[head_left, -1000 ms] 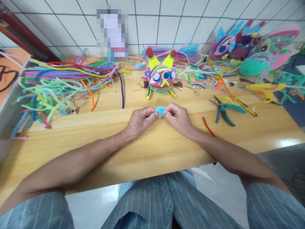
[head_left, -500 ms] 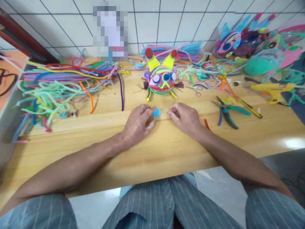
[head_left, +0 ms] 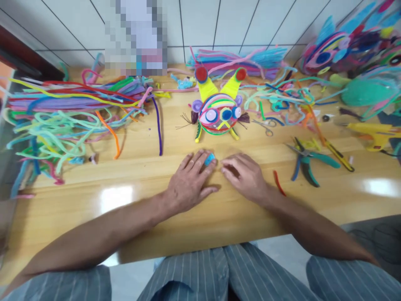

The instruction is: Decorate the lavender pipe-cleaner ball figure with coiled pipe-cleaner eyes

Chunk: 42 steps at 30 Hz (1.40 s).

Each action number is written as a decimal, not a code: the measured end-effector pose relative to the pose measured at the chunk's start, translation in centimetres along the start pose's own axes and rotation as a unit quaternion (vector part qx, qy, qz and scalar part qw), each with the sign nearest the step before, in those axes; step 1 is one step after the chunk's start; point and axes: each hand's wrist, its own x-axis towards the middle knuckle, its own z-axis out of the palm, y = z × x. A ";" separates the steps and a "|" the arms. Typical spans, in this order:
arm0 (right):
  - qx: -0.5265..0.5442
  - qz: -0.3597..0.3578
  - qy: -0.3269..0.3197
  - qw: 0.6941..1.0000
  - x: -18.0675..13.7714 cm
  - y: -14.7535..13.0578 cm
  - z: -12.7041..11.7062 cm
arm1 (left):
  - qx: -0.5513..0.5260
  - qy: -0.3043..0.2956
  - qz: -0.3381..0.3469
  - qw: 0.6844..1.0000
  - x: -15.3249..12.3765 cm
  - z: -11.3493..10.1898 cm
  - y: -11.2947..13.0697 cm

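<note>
My left hand (head_left: 190,182) lies flat on the wooden table (head_left: 125,192), its fingers stretched over a small blue coiled disc (head_left: 209,159) that peeks out at the fingertips. Beside it, my right hand (head_left: 242,175) rests on the table with loosely curled fingers and holds nothing that I can see. Just beyond both hands stands a colourful pipe-cleaner creature (head_left: 219,110) with yellow ears, red tips and round eyes.
A big heap of loose pipe cleaners (head_left: 72,113) covers the left of the table. Teal-handled pliers (head_left: 305,165), small scissors (head_left: 266,125), a red pipe-cleaner piece (head_left: 278,182) and a yellow glue gun (head_left: 372,133) lie to the right. More finished figures (head_left: 344,46) stand at the back right.
Both hands held the blue disc up between their fingertips a second ago. The right hand let go, and the left hand pressed the disc flat onto the table.
</note>
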 end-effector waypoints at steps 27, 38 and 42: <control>-0.129 0.198 0.156 0.959 -4.9 5.5 -12.3 | 0.084 -0.012 -0.002 0.996 0.9 1.3 -1.2; -0.382 0.316 -0.044 0.867 -11.8 13.4 -15.9 | 0.080 0.047 -0.043 0.995 0.4 0.8 -3.2; -0.346 0.296 -0.040 0.890 -11.5 14.5 -16.1 | 0.123 0.160 -0.095 0.975 -0.7 -3.2 -6.2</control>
